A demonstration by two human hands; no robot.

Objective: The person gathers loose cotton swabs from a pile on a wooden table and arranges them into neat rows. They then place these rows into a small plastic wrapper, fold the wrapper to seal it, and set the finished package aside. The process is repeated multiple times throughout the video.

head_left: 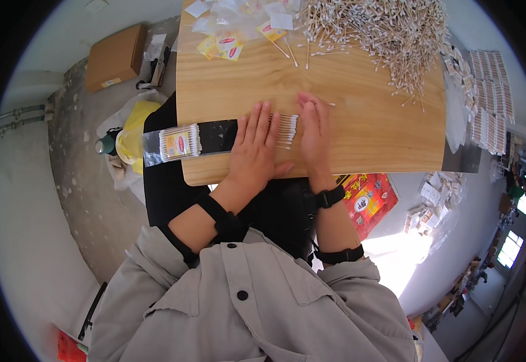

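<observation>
wooden table [372, 133]: left hand [254, 146] partly covers swabs [287, 130]; loose heap [390, 33] beyond

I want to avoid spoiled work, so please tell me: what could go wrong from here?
The row of cotton swabs between the left hand and the right hand might scatter if either hand slips. The labelled bundle lies partly where the black strip overhangs the table, so a bump could knock it off.

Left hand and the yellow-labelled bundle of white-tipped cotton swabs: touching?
Apart. The head view shows a stretch of glossy black strip between the left hand and the swab bundle.
</observation>
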